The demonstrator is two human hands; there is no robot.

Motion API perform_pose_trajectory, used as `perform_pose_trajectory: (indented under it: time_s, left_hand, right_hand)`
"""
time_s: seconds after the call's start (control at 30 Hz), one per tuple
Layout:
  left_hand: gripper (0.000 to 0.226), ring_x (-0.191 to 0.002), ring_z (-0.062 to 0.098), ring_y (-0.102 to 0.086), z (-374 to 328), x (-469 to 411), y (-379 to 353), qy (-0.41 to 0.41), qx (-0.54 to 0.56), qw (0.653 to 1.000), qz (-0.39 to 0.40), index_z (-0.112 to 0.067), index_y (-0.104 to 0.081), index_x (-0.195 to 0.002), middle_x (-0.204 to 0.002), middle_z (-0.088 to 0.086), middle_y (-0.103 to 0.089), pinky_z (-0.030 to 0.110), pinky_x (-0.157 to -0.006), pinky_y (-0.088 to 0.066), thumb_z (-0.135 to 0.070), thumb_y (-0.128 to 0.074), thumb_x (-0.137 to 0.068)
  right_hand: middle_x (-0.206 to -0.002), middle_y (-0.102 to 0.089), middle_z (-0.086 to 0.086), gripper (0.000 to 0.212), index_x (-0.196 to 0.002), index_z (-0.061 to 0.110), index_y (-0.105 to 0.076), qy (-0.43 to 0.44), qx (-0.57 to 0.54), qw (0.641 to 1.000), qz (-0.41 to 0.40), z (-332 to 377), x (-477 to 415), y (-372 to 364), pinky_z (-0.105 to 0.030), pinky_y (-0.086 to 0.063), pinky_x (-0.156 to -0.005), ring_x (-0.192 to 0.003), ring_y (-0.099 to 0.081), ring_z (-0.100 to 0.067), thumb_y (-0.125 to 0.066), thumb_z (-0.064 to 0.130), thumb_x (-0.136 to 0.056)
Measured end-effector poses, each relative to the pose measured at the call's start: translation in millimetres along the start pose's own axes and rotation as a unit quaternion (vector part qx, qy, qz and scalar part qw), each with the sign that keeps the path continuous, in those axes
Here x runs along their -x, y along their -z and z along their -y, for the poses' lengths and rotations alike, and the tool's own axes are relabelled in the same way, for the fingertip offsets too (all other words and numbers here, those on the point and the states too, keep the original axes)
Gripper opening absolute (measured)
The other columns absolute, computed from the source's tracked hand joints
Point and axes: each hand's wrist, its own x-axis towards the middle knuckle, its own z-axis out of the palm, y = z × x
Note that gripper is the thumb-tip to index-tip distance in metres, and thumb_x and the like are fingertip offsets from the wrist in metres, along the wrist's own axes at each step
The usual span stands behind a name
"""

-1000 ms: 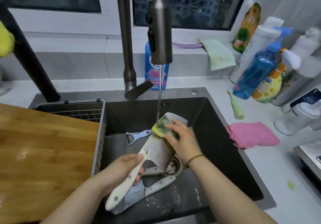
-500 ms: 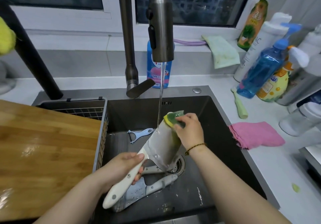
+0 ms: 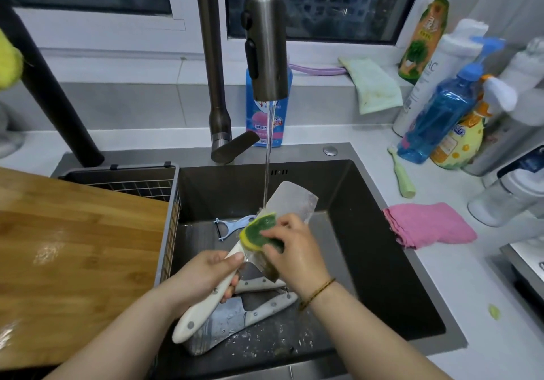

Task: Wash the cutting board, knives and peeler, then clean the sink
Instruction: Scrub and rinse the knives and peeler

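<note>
left hand [image 3: 206,273] grips the cleaver [image 3: 291,200] by its white handle; right hand [image 3: 294,250] presses a sponge [image 3: 257,232] on the blade, peeler [image 3: 232,223] just beyond them.

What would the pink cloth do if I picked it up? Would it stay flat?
Probably not. The pink cloth lies in soft folds on the counter, so it would likely droop and hang floppy. It looks thin, so it is probably light. Pushed, it would likely bunch up rather than roll.
</note>
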Motion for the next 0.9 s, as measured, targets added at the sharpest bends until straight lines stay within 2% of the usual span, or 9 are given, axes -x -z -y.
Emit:
perform_pose_trajectory:
  time_s: [0.1, 0.23, 0.33, 0.43, 0.53, 0.63, 0.8, 0.87, 0.9]
  left_hand:
    - [0.025, -0.037, 0.007, -0.045, -1.6, 0.0, 2.7, -0.004, -0.016, 1.000, 0.002, -0.007, -0.050, -0.072, -0.046, -0.004, -0.052, 0.017, -0.040, -0.039, -0.020, -0.052, -0.093]
    - [0.021, -0.044, 0.005, -0.053, -3.5, 3.9, -0.7, -0.020, -0.014, 0.999, 0.030, -0.006, -0.049, -0.073, -0.053, 0.001, -0.053, 0.014, -0.045, -0.043, -0.018, -0.062, -0.084]
    - [0.002, -0.055, 0.009, -0.066, -6.4, 6.4, -4.4, 0.006, 0.033, 0.998, 0.045, -0.003, -0.050, -0.090, -0.071, 0.010, -0.056, 0.018, -0.045, -0.050, -0.004, -0.052, -0.091]
    - [0.015, -0.037, 0.011, -0.053, -9.2, 8.8, -3.7, 0.009, -0.035, 0.999, 0.032, -0.004, -0.045, -0.081, -0.054, 0.004, -0.052, 0.019, -0.036, -0.041, -0.013, -0.046, -0.094]
    - [0.031, -0.031, 0.013, -0.041, -9.0, 8.0, -1.6, 0.019, -0.022, 0.999, -0.014, -0.003, -0.049, -0.078, -0.045, 0.001, -0.049, 0.018, -0.034, -0.035, -0.027, -0.040, -0.097]
    - [0.028, -0.034, 0.012, -0.045, -9.9, 8.1, -0.1, 0.035, 0.014, 0.999, -0.012, -0.004, -0.052, -0.077, -0.048, 0.002, -0.054, 0.018, -0.035, -0.037, -0.022, -0.042, -0.096]
    - [0.010, -0.042, 0.009, -0.055, -10.0, 7.9, -0.6, 0.007, -0.007, 0.999, 0.034, -0.003, -0.053, -0.079, -0.052, 0.002, -0.057, 0.017, -0.044, -0.046, -0.004, -0.051, -0.089]
    - [0.004, -0.043, 0.008, -0.056, -8.0, 7.9, -2.7, 0.000, -0.030, 1.000, 0.009, -0.003, -0.056, -0.084, -0.053, 0.003, -0.060, 0.016, -0.045, -0.046, -0.002, -0.060, -0.084]
    - [0.009, -0.047, 0.007, -0.057, -6.3, 6.4, -2.8, -0.018, -0.094, 0.995, -0.024, -0.006, -0.058, -0.087, -0.059, 0.002, -0.062, 0.016, -0.048, -0.046, -0.005, -0.065, -0.081]
  right_hand:
    - [-0.103, -0.047, -0.002, 0.023, -0.105, 0.007, -0.068, -0.038, -0.034, 0.998, -0.023, -9.3, -4.6, -0.2, -0.011, -0.031, -0.085, -0.106, -0.049, -0.021, -0.062, 0.009, -0.083]
    - [-0.117, -0.045, -0.005, 0.023, -0.108, 0.007, -0.065, -0.146, -0.041, 0.980, -0.129, -18.9, -18.1, 14.0, -0.015, -0.033, -0.088, -0.112, -0.047, -0.022, -0.057, 0.011, -0.086]
    - [-0.112, -0.050, -0.012, 0.022, -0.101, 0.005, -0.068, -0.042, -0.009, 0.993, -0.110, 0.2, -3.9, -1.1, -0.015, -0.029, -0.089, -0.107, -0.047, -0.024, -0.062, 0.007, -0.081]
    - [-0.104, -0.050, -0.007, 0.022, -0.100, 0.006, -0.069, 0.010, -0.001, 0.997, -0.080, 0.3, 2.8, -11.6, -0.015, -0.029, -0.088, -0.102, -0.045, -0.019, -0.062, 0.007, -0.080]
    - [-0.104, -0.038, 0.002, 0.022, -0.106, 0.007, -0.064, -0.122, -0.084, 0.984, -0.102, -18.9, -5.7, 1.7, -0.003, -0.023, -0.082, -0.105, -0.045, -0.015, -0.058, 0.006, -0.085]
    - [-0.109, -0.043, -0.002, 0.019, -0.104, 0.010, -0.061, -0.226, -0.180, 0.951, -0.110, -29.6, -9.4, 14.7, -0.011, -0.032, -0.081, -0.095, -0.044, -0.010, -0.059, 0.008, -0.085]
    - [-0.117, -0.053, -0.013, 0.012, -0.091, 0.021, -0.056, -0.288, -0.294, 0.906, -0.101, -31.1, -2.9, 12.7, -0.037, -0.045, -0.097, -0.102, -0.054, -0.021, -0.059, 0.010, -0.086]
    - [-0.115, -0.055, -0.012, 0.013, -0.091, 0.021, -0.056, -0.286, -0.311, 0.900, -0.108, -31.6, 0.2, 14.7, -0.038, -0.045, -0.097, -0.103, -0.054, -0.022, -0.059, 0.009, -0.086]
    - [-0.112, -0.053, -0.009, 0.013, -0.092, 0.020, -0.057, -0.281, -0.309, 0.901, -0.121, -32.7, 1.2, 16.8, -0.033, -0.044, -0.096, -0.101, -0.052, -0.018, -0.058, 0.008, -0.086]
